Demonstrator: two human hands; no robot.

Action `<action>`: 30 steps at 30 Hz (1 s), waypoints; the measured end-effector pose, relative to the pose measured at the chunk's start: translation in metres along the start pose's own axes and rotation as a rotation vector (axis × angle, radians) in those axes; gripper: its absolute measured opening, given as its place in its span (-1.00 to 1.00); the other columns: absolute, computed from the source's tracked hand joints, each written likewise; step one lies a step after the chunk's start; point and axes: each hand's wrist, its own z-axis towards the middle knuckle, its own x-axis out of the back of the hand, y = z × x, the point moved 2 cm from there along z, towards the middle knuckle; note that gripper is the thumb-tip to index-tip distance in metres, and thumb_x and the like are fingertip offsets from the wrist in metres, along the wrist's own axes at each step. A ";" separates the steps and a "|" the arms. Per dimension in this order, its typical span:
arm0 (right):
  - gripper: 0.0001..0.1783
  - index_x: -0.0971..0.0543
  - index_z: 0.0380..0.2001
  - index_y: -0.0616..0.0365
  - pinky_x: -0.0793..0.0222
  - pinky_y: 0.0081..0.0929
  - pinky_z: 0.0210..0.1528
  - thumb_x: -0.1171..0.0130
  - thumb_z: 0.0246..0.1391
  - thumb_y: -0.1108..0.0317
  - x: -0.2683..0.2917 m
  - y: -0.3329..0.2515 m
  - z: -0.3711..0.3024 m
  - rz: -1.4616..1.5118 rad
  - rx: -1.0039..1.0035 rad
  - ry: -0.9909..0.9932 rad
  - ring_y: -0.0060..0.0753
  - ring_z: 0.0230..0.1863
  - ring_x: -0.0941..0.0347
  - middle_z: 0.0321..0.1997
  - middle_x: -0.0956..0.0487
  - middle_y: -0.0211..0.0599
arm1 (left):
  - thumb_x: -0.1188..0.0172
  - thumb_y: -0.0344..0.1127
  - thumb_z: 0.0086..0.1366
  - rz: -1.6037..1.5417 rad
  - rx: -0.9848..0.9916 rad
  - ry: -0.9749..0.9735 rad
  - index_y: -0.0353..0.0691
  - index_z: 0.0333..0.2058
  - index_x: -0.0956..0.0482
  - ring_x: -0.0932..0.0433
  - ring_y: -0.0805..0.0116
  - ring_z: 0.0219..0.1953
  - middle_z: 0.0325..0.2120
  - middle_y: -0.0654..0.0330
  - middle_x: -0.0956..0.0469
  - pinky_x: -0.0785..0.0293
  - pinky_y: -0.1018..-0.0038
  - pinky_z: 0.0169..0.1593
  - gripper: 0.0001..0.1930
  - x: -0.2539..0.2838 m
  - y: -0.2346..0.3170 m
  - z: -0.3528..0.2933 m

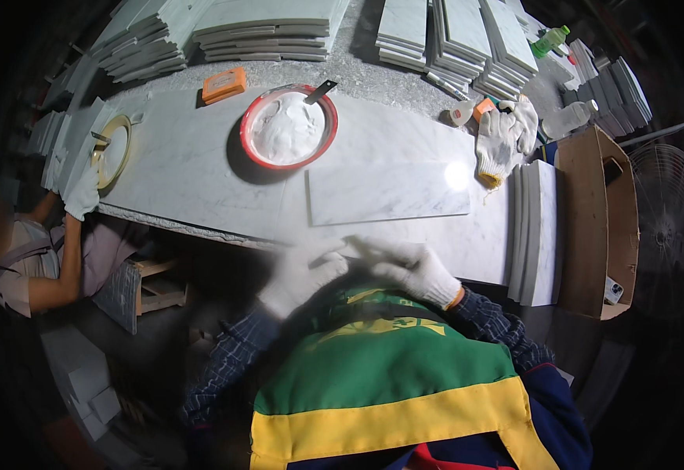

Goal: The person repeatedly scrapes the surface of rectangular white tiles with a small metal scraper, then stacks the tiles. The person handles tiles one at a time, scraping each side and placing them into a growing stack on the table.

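Note:
Both my hands wear white knit gloves and meet in front of the green and yellow apron [405, 360], just off the table's near edge. My left hand [303, 274] is smeared by motion, its fingers pointing toward the right one. Fingers drawn together, my right hand [419, 272] seems to pinch a small blurred greenish thing between the hands, too unclear to name. Just beyond them a white, grey-veined marble tile [389, 196] lies flat. Farther off stands a red-rimmed bowl [332, 141] heaped with white paste, a metal scraper [321, 92] stuck in it.
Marble tile stacks [267, 31] line the back; upright tiles [538, 235] stand right, beside a cardboard box [585, 219]. Spare gloves [499, 141], a clear bottle [568, 119] and an orange box [224, 84] lie around. At left, another person's gloved hand [82, 196] touches a yellowish bowl [125, 160].

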 end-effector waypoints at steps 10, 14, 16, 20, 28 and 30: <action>-0.42 -0.34 0.38 0.10 -0.52 0.02 -0.35 -0.13 0.37 0.23 0.011 -0.038 0.051 -0.830 -0.050 0.033 0.16 -0.37 -0.66 -0.33 -0.70 -0.02 | -0.20 -0.30 0.55 -0.058 0.024 0.311 -0.27 -0.32 -0.66 -0.56 0.59 -0.44 -0.48 0.33 -0.63 -0.52 0.56 -0.28 -0.77 0.025 -0.030 0.010; -0.44 -0.24 0.36 0.08 -0.52 0.07 -0.35 -0.05 0.39 0.19 -0.008 -0.030 0.060 -0.862 -0.056 -0.064 0.18 -0.35 -0.68 -0.36 -0.70 0.02 | -0.25 -0.22 0.46 -0.010 -0.090 0.359 -0.33 -0.40 -0.57 -0.47 0.54 -0.42 -0.51 0.24 -0.53 -0.44 0.45 -0.28 -0.70 0.038 -0.022 0.019; -0.45 -0.23 0.34 0.09 -0.52 0.08 -0.34 -0.05 0.40 0.18 -0.015 -0.025 0.057 -0.823 -0.039 -0.075 0.18 -0.35 -0.68 -0.37 -0.70 0.02 | -0.25 -0.20 0.45 0.034 -0.094 0.367 -0.34 -0.34 -0.60 -0.49 0.52 -0.40 -0.47 0.21 -0.55 -0.47 0.45 -0.26 -0.72 0.036 -0.018 0.023; -0.42 -0.23 0.37 0.11 -0.50 0.07 -0.37 -0.06 0.37 0.22 -0.021 -0.009 0.056 -0.907 -0.111 -0.133 0.16 -0.36 -0.68 -0.37 -0.71 -0.02 | -0.18 -0.27 0.52 0.073 -0.093 0.281 -0.36 -0.08 -0.68 -0.46 0.59 -0.30 -0.34 0.33 -0.59 -0.44 0.56 -0.15 -0.75 0.030 -0.015 0.031; -0.27 -0.22 0.53 0.22 -0.29 -0.06 -0.59 -0.03 0.30 0.38 -0.028 0.026 0.052 -0.798 0.226 -0.007 -0.13 -0.66 -0.45 -0.62 -0.51 -0.17 | -0.26 -0.26 0.46 0.212 -0.158 0.322 -0.37 -0.45 -0.54 -0.52 0.33 -0.39 -0.44 0.09 -0.61 -0.47 0.36 -0.24 -0.68 0.038 -0.032 0.048; -0.34 -0.35 0.49 0.08 -0.37 -0.07 -0.54 -0.06 0.33 0.35 -0.012 0.029 0.053 -0.774 0.373 0.197 -0.08 -0.64 -0.46 -0.60 -0.52 -0.13 | -0.27 -0.27 0.45 0.139 -0.126 0.314 -0.38 -0.46 -0.55 -0.52 0.34 -0.38 -0.42 0.10 -0.64 -0.47 0.37 -0.24 -0.68 0.039 -0.036 0.049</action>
